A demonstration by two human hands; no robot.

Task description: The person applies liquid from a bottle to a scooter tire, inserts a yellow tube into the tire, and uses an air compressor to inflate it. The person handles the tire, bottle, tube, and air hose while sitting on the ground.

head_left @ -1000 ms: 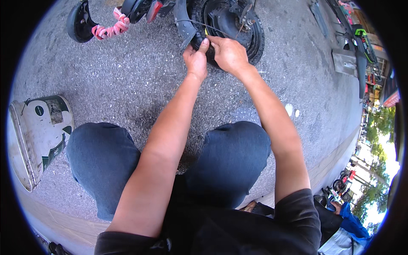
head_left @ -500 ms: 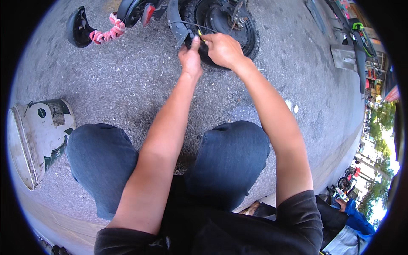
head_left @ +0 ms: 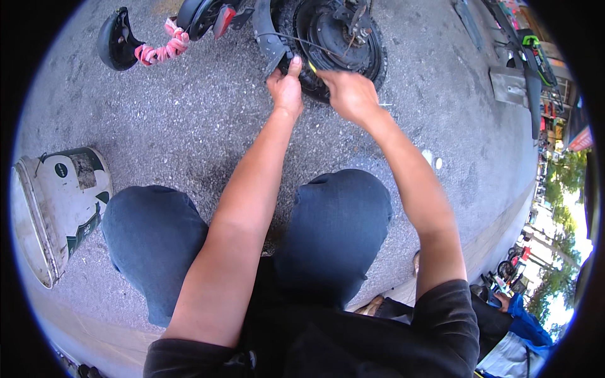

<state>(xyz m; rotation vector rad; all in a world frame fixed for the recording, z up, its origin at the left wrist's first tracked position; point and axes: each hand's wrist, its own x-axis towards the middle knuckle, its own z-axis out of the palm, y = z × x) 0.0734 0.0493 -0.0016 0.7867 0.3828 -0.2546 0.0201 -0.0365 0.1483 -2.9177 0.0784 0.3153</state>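
Observation:
A black wheel (head_left: 340, 41) with a tyre stands at the top centre, with a grey mudguard (head_left: 268, 47) at its left side. A thin dark cable (head_left: 299, 40) crosses the gap between mudguard and wheel. My left hand (head_left: 287, 91) is closed on the near lower edge of the tyre, thumb up; its fingertips are partly hidden. My right hand (head_left: 353, 94), slightly blurred, is closed round a slim tool with a yellow part (head_left: 312, 67) showing beside the tyre. The rest of that tool is covered by my fingers.
A dirty white bucket (head_left: 69, 201) lies at the left beside my knee. A black rounded part (head_left: 115, 41) with a pink scrunched cloth band (head_left: 162, 50) is at the upper left. Dark blue cloth and another person's hand (head_left: 503, 302) appear at lower right.
My right hand has moved right and slightly down, away from my left hand, with the yellow tool. My left hand and the wheel have shifted only a little.

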